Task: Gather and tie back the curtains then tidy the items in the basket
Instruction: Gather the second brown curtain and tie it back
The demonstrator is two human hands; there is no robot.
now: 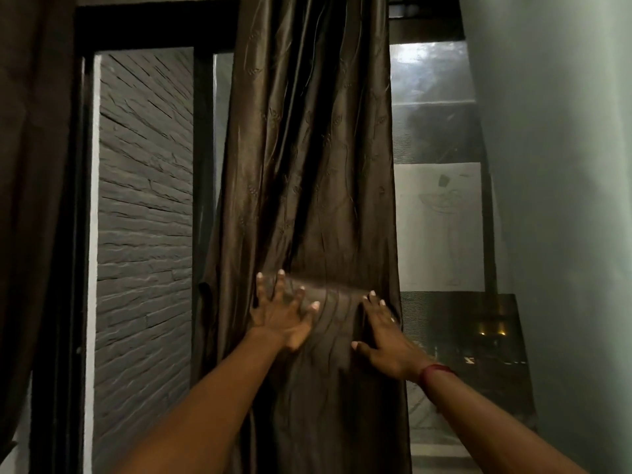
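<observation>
A dark brown satin curtain hangs straight ahead in front of the window, gathered into loose folds. My left hand lies flat on its left half with fingers spread. My right hand presses on the right half near the curtain's edge, fingers stretched out, a red band on the wrist. Between the two hands the cloth is creased into a horizontal band. Neither hand grips the fabric. A second dark curtain hangs at the far left. No basket is in view.
A black window frame stands behind the curtain. Through the left pane shows a grey stone-clad wall. To the right is a mesh-covered pane with a pale sheet on it, and a grey-green wall closes the right side.
</observation>
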